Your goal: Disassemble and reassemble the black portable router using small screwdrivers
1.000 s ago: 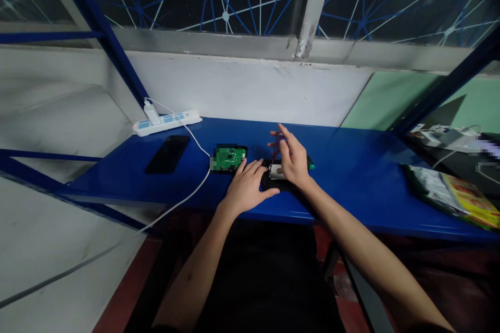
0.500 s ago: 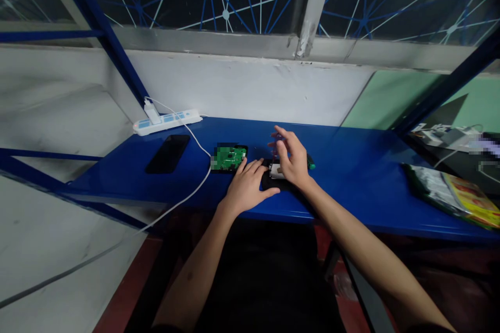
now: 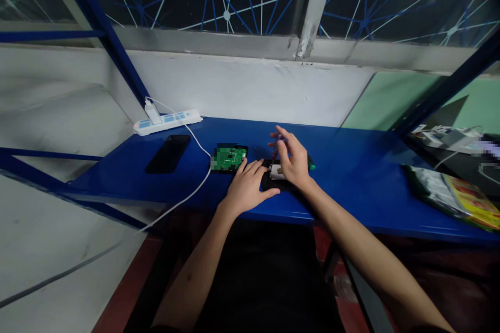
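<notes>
My left hand (image 3: 248, 184) lies flat on the blue shelf (image 3: 351, 177), fingers stretched out and pressing the left edge of a small black device (image 3: 273, 179) with a white part showing. My right hand (image 3: 292, 158) hovers over that device and pinches a thin upright tool (image 3: 275, 150) with a translucent handle, tip down on the device. A green-tipped tool (image 3: 311, 165) pokes out behind my right hand. Just left of my left hand's fingers sits a green circuit board (image 3: 228, 158) in a black case.
A black phone (image 3: 167, 153) lies at the shelf's left. A white power strip (image 3: 167, 122) with a charger and white cable (image 3: 195, 187) sits at the back left. A printed plastic bag (image 3: 453, 192) lies at the right. Blue frame struts rise on both sides.
My right hand has shifted slightly around the thin tool, fingers lowering a little. My left hand has stayed put.
</notes>
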{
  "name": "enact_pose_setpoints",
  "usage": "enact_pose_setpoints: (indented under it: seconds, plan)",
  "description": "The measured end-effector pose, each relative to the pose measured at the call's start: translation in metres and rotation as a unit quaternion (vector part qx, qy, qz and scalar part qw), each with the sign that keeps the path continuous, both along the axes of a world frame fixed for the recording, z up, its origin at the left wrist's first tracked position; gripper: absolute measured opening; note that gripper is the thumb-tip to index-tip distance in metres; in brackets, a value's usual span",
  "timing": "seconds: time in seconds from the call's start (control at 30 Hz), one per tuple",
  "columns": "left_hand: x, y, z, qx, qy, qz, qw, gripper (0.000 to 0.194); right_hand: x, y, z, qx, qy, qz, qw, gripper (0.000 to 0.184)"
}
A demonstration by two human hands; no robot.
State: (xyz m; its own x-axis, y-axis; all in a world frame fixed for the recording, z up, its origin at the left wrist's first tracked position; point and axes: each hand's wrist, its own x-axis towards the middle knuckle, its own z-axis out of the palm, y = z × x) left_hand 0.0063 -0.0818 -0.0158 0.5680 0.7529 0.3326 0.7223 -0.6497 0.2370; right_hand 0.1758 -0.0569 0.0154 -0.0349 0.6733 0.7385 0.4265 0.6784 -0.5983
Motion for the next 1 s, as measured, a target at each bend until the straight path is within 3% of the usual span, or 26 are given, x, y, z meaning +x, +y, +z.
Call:
enact_pose_setpoints:
  seconds: [0.63, 1.0]
  plan:
    - [0.0, 0.0, 0.001, -0.005, -0.002, -0.004, 1.0, 0.055, 0.001, 0.0, 0.002, 0.001, -0.051, -0.044, 0.998, 0.029]
    - [0.0, 0.0, 0.0, -0.005, -0.006, 0.003, 1.0, 0.061, 0.013, 0.006, 0.005, -0.003, -0.005, -0.018, 1.0, 0.04]
